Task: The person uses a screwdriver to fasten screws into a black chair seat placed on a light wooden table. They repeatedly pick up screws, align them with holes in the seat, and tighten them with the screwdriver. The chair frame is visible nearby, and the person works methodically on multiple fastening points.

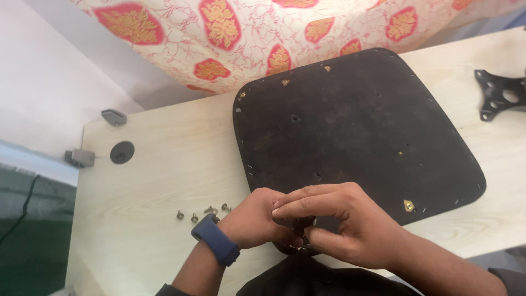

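Both hands' fingers pinching near edge of seat pad: left hand (256, 218), right hand (334, 219), seat pad (356, 126)

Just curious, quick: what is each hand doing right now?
Left hand: fingers curled at the dark seat panel's near edge; grip unclear.
Right hand: pinching there; held thing hidden.

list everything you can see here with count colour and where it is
seat panel: 1, dark brown, on the table, centre right
screws: about 4, metallic, on the table left of the hands
metal bracket: 1, black, table's far right edge
round cap: 1, dark grey, table's left end
table: 1, pale wood
patterned cloth: 1, cream with red and gold motifs, beyond the table
wristband: 1, blue, left wrist
left hand: at the panel's near edge, fingers curled
right hand: touching the left, fingers pinched; what they hold is hidden
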